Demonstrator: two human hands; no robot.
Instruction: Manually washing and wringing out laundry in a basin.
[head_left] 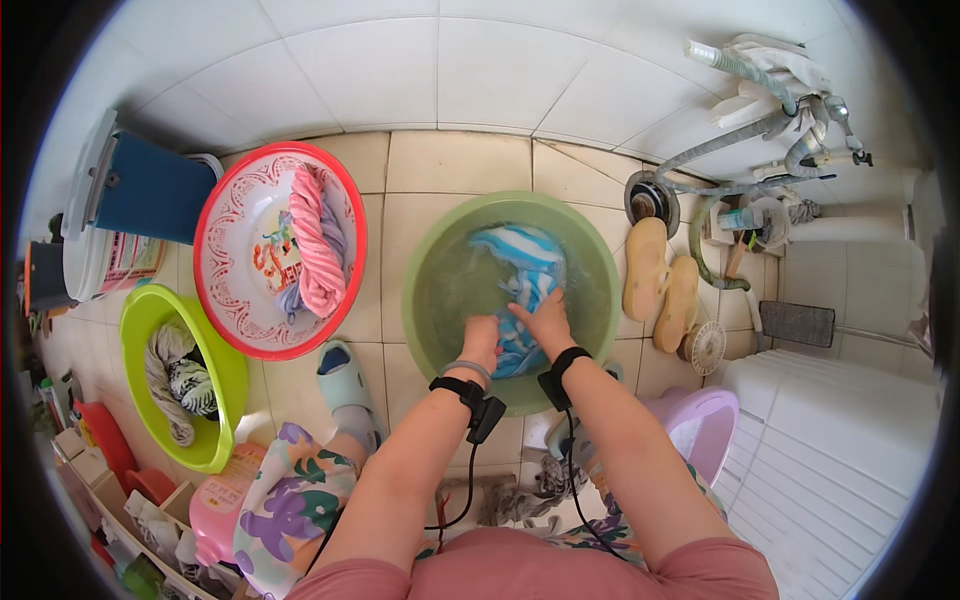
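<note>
A green basin (432, 262) of water stands on the tiled floor in front of me. In it lies a blue and white striped cloth (525, 262). My left hand (481, 340) is closed on the near end of the cloth, in the water. My right hand (545, 318) presses on the cloth beside it, fingers gripping the fabric. Both wrists carry black bands with cables.
A red and white basin (232, 240) at the left holds a twisted pink cloth (315, 240). A lime basin (140, 320) holds wrung cloths. A slipper (345, 378), tan sandals (660, 285), a purple stool (705, 425), hoses and a floor drain (650, 200) surround me.
</note>
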